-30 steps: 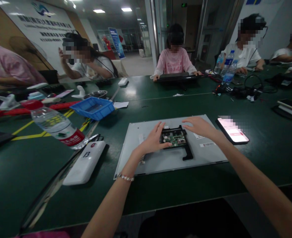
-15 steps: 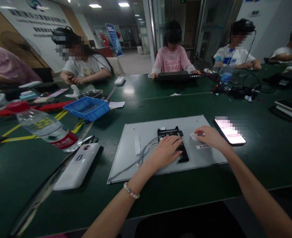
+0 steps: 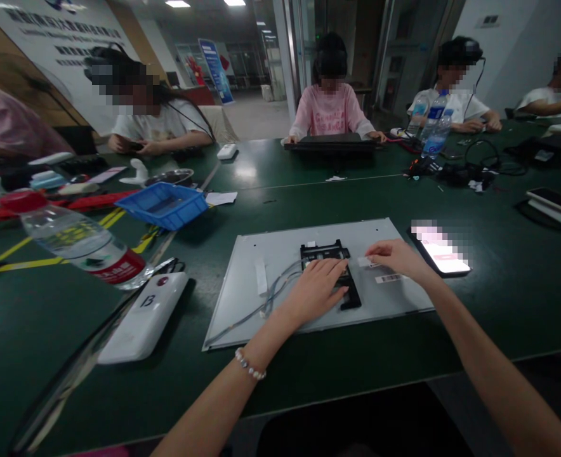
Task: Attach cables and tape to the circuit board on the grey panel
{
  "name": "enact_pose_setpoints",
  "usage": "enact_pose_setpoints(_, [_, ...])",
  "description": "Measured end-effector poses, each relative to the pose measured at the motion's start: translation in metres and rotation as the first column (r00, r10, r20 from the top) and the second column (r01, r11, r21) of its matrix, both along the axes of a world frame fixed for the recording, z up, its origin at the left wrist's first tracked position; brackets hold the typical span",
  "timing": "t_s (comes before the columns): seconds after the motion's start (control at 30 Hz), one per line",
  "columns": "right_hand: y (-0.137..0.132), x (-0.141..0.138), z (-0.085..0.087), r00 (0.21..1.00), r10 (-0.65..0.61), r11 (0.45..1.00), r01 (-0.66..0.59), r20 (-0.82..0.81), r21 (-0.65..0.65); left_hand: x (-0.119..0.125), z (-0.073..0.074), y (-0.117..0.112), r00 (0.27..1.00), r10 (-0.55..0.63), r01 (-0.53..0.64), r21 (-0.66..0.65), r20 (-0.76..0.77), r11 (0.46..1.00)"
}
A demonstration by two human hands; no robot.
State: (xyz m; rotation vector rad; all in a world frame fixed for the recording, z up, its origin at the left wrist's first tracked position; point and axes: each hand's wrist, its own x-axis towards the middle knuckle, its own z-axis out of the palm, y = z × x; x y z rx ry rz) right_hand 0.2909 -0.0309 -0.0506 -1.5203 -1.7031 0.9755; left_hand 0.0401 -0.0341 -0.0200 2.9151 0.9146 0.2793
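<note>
A grey-white flat panel lies on the table in front of me. On its middle sits a black plastic bracket, partly covered by my left hand, which rests flat with its fingers stretched out. Grey cables run from beneath that hand to the panel's near left corner. At the bracket's right, my right hand pinches a small white label close to the panel; the fingers hide part of it. A barcode sticker lies just below. A white strip is on the panel's left part.
A lit phone lies right of the panel. To the left are a white power bank, a tilted water bottle and a blue tray. Several people sit around the green table; one holds a dark panel.
My right hand has moved slightly left, and the pinched label has shifted left with it. My left hand stays on the bracket. The view has shifted a little.
</note>
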Motion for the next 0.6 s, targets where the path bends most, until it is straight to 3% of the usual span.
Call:
enact_pose_setpoints(0.13, [0.000,-0.014,-0.005,0.989,0.086,0.993,-0.095,-0.123,-0.064,0.000,-0.001,0.000,1.000,0.010,-0.010,-0.006,0.013,1.000])
enact_pose_setpoints(0.4, [0.000,-0.026,-0.013,0.991,-0.072,0.997,0.071,-0.114,-0.010,0.003,-0.002,-0.001,0.997,-0.021,0.027,0.090,-0.072,0.996])
enact_pose_setpoints(0.6, [-0.002,-0.029,-0.011,0.983,-0.115,0.993,0.112,-0.142,-0.031,0.004,-0.002,-0.003,0.996,-0.011,0.020,0.114,-0.085,0.993])
